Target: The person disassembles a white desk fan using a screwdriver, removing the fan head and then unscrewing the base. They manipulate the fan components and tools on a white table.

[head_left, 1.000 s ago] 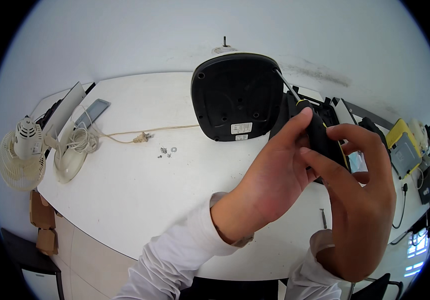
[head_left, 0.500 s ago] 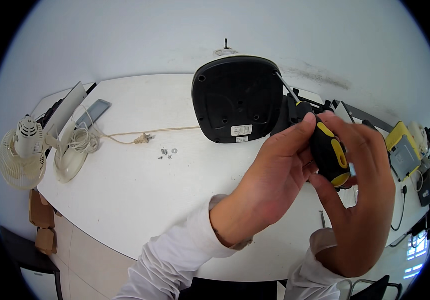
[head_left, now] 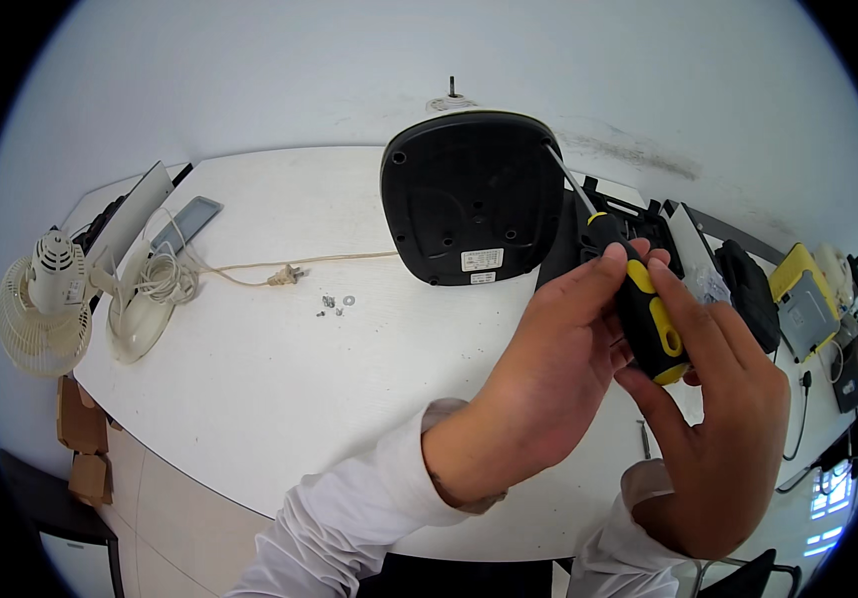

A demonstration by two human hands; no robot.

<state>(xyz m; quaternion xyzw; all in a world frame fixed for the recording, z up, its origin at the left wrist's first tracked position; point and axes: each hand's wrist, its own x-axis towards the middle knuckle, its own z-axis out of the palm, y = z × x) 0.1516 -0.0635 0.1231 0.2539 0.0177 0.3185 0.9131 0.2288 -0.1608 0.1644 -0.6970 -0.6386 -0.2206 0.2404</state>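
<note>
A yellow-and-black screwdriver [head_left: 654, 321] slants up and to the left, its thin metal tip in the upper right recess of a black appliance base [head_left: 449, 189]. The base stands on its side, its underside with screw holes and white labels facing me. Around the front of the screwdriver's handle, my left hand [head_left: 538, 374] is closed, thumb on top. My right hand [head_left: 733, 409] curves about the rear of the same handle, thumb below and fingers along its right side. Behind the base, a dark shaft [head_left: 453, 88] pokes up from a pale part.
Small screws and washers [head_left: 332, 304] lie left of my hands, below a plug [head_left: 286, 275] on a cream cord. A white fan [head_left: 47, 309] lies at the left. On the right are a black tool case [head_left: 638, 224], a yellow-and-grey case [head_left: 805, 304] and a loose screw [head_left: 643, 439].
My right hand's fingers have come in against the handle, and the handle has turned. The base has shifted very slightly left; my left hand keeps its grip.
</note>
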